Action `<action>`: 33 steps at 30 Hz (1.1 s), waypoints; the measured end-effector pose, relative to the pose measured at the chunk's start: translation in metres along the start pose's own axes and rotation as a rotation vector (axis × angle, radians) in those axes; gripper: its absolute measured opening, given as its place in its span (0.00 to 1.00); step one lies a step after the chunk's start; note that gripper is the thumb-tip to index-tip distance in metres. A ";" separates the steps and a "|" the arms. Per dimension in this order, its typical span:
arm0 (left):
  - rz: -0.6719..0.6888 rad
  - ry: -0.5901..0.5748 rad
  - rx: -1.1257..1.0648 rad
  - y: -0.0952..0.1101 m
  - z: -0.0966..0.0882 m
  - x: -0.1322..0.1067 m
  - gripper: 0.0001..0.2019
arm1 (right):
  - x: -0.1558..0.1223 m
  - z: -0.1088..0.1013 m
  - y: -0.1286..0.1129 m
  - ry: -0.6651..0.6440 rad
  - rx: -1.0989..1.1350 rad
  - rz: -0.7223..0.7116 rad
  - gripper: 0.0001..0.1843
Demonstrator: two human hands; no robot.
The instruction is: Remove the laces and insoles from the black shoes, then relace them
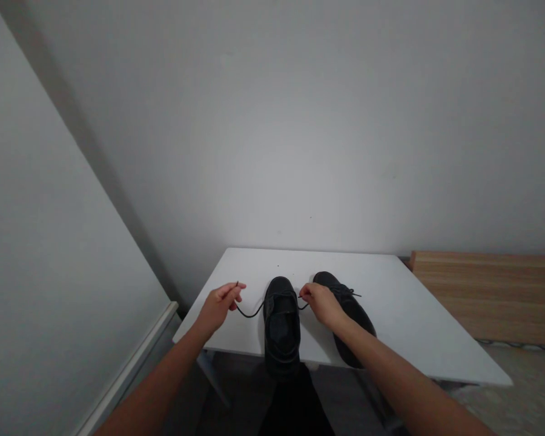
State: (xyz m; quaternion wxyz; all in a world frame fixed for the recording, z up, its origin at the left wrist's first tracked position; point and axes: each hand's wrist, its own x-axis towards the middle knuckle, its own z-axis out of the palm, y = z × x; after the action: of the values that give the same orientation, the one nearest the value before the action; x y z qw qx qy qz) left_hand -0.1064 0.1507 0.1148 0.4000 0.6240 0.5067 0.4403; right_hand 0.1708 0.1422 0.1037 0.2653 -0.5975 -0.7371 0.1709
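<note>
My left grip (pixel 218 306) had nearly closed, pinching one end of a black shoelace (pixel 249 313), and my right grip (pixel 320 304) pinched the other. The black shoe (pixel 281 327) sat between them on the white worktop (pixel 381 303), so the lace stayed spread clear, with a second shoe (pixel 352 321) under my right grip.

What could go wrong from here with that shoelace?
The left hand pinches only the thin end of a black shoelace, so it could slip from the fingers. The black shoe sits at the table's near edge and might tip off if the lace is tugged. The right hand presses against a second shoe, which could get nudged.
</note>
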 end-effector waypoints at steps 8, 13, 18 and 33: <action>0.018 -0.120 0.260 -0.029 0.016 -0.006 0.17 | 0.006 0.019 0.006 -0.056 -0.009 0.029 0.10; 0.178 -0.097 0.397 -0.024 0.024 -0.009 0.13 | 0.002 0.018 -0.001 -0.038 0.004 0.011 0.11; 0.198 -0.055 0.429 -0.015 0.037 -0.007 0.09 | -0.001 0.011 -0.015 -0.040 0.027 0.004 0.14; 0.275 -0.057 0.429 -0.031 0.052 0.003 0.08 | 0.008 0.010 -0.046 -0.227 -0.377 0.030 0.17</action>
State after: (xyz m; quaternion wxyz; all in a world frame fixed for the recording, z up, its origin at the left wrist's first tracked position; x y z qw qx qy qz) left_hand -0.0650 0.1560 0.0710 0.2090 0.7698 0.4875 0.3550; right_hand 0.1272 0.1396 0.1236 0.0617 -0.6242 -0.7723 0.1004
